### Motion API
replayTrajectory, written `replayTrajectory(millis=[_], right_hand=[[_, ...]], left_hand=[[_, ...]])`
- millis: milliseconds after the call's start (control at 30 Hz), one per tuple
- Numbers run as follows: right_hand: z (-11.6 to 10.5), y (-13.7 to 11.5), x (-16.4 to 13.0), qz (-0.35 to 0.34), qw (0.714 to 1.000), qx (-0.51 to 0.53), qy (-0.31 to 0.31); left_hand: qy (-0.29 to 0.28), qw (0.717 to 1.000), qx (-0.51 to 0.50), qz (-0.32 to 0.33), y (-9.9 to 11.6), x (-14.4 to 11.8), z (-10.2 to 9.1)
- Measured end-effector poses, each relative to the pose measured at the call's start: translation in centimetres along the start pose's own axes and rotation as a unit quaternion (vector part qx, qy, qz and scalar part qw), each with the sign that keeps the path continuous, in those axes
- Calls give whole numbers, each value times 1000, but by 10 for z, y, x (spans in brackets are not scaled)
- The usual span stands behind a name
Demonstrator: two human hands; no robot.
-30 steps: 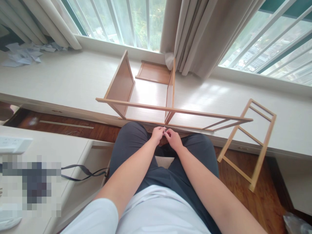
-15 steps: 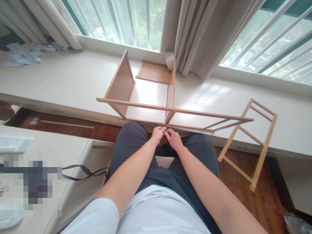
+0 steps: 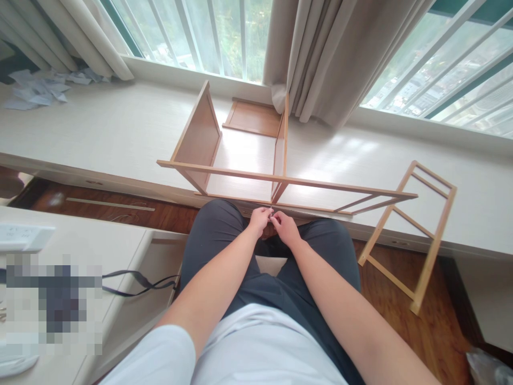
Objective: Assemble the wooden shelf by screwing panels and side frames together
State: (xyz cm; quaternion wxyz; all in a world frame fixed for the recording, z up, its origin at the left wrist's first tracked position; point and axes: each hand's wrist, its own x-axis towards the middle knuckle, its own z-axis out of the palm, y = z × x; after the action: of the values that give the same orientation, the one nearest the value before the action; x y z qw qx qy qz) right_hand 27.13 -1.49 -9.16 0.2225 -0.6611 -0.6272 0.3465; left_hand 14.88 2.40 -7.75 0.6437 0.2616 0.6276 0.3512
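Note:
Between my knees, my left hand (image 3: 261, 219) and my right hand (image 3: 284, 225) meet at the fingertips, both closed in a pinch. Something small, dark and thin shows between them, too tiny to name. Just beyond the fingers is the near edge of a wooden shelf frame (image 3: 240, 174), lying on its side on the white window ledge (image 3: 120, 128). Two brown panels stand up from it, a left panel (image 3: 198, 128) and a middle panel (image 3: 281, 144). Whether my fingertips touch the frame I cannot tell.
A separate wooden ladder-shaped frame (image 3: 436, 235) leans against the ledge at the right. One flat brown panel (image 3: 254, 116) lies behind the shelf. Crumpled papers (image 3: 36, 88) sit at far left. A white desk (image 3: 100, 240) with a power strip (image 3: 26, 237) is on my left.

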Motion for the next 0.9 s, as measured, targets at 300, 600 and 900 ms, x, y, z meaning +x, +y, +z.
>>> replayTrajectory(millis=[300,600,900], right_hand=[[-1,0,0,2,1000,12,1],[-1,0,0,6,1000,16,0],[-2,-3,-1,13,1000,16,-2]], left_hand=[[-2,1000,2,1,0,0,-1],[0,1000,2,-2,-2,2,0],[-2,1000,3,0,-3,4,0]])
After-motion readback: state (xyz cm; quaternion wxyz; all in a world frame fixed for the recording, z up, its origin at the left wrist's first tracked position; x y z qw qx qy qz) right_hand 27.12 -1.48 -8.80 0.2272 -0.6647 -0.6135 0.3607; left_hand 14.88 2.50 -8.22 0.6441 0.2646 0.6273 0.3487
